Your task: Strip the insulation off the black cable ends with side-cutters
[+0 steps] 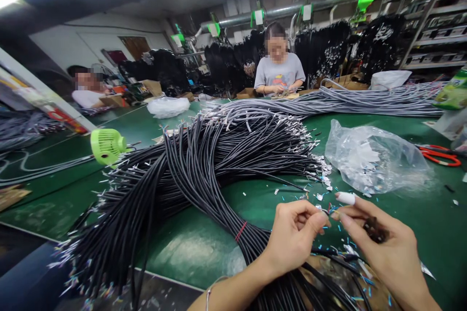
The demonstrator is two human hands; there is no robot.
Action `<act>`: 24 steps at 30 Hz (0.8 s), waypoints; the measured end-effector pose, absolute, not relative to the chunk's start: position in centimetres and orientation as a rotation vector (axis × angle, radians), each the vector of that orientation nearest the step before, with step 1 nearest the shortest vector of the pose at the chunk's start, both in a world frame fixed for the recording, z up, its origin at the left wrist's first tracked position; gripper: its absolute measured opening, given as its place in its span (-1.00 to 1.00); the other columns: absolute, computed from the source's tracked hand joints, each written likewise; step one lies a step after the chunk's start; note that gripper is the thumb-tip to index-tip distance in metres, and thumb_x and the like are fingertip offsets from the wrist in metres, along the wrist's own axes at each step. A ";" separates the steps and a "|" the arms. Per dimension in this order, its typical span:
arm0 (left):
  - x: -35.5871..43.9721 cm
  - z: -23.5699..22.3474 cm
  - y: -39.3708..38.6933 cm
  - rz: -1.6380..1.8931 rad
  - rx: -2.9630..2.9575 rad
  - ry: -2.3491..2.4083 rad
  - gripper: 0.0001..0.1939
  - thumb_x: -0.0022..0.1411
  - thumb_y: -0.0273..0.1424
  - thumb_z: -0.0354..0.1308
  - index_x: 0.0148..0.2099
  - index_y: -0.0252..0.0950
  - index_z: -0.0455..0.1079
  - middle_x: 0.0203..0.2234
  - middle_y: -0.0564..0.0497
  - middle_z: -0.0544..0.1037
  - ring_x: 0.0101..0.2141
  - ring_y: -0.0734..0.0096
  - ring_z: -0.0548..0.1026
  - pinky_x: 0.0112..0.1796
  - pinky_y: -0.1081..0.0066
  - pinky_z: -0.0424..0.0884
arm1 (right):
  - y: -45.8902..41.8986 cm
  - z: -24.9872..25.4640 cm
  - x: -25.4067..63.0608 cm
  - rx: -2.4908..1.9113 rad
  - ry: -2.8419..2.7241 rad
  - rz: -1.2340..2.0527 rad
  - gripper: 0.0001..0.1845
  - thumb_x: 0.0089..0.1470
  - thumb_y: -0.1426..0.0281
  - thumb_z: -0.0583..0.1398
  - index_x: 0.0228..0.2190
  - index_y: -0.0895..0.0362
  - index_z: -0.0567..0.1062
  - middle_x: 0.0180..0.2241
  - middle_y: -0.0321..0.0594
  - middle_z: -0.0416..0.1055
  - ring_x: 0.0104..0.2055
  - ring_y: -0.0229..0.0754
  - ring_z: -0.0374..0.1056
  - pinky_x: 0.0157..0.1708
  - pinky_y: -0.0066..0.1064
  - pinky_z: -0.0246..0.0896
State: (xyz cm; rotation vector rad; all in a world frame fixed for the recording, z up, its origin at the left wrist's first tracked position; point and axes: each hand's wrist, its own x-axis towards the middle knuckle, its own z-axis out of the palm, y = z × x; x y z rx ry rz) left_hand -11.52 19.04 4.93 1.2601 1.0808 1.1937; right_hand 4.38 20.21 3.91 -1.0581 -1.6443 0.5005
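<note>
My left hand is closed in a pinch on thin wires at a cable's stripped end. Facing it, my right hand pinches the tips of the same wires, one of them yellowish, between thumb and fingers. White tape wraps one of my right fingertips. A small dark brown cluster sits in my right palm; its kind cannot be made out. Under my left wrist runs a bundle of black cables, bound by a red tie. Blue and white scraps litter the table around both hands.
A big heap of black cables covers the green table, with grey cables behind. To the right lie a see-through plastic bag and red-handled scissors. A green fan stands left. Two people work across the table.
</note>
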 end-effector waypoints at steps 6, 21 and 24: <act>-11.4 5.5 18.9 1.181 1.318 1.118 -0.73 0.11 -0.30 0.16 -0.50 -0.43 0.40 -0.67 0.05 0.33 -0.64 0.60 0.20 -0.59 0.56 0.10 | 20.3 4.0 4.8 -1.090 -1.503 0.691 -0.66 -0.07 0.38 0.28 -0.18 0.11 0.49 -0.44 -0.24 0.57 -0.59 -0.26 0.41 -0.63 -0.53 0.36; -11.9 5.7 19.0 1.196 1.424 1.111 -0.78 0.09 -0.39 0.18 -0.51 -0.45 0.44 -0.63 0.03 0.35 -0.60 0.57 0.24 -0.57 0.55 0.12 | 21.0 3.8 5.7 -1.097 -1.498 0.868 -0.60 -0.17 0.37 0.32 -0.20 0.16 0.50 -0.49 -0.21 0.55 -0.55 -0.22 0.42 -0.67 -0.56 0.28; -12.1 6.0 19.0 1.172 1.471 1.097 -0.80 0.08 -0.40 0.18 -0.49 -0.46 0.48 -0.63 0.01 0.37 -0.60 0.57 0.24 -0.59 0.55 0.11 | 20.7 4.1 5.5 -1.130 -1.429 1.005 -0.59 -0.15 0.31 0.32 -0.19 0.15 0.50 -0.51 -0.24 0.53 -0.53 -0.26 0.39 -0.62 -0.56 0.27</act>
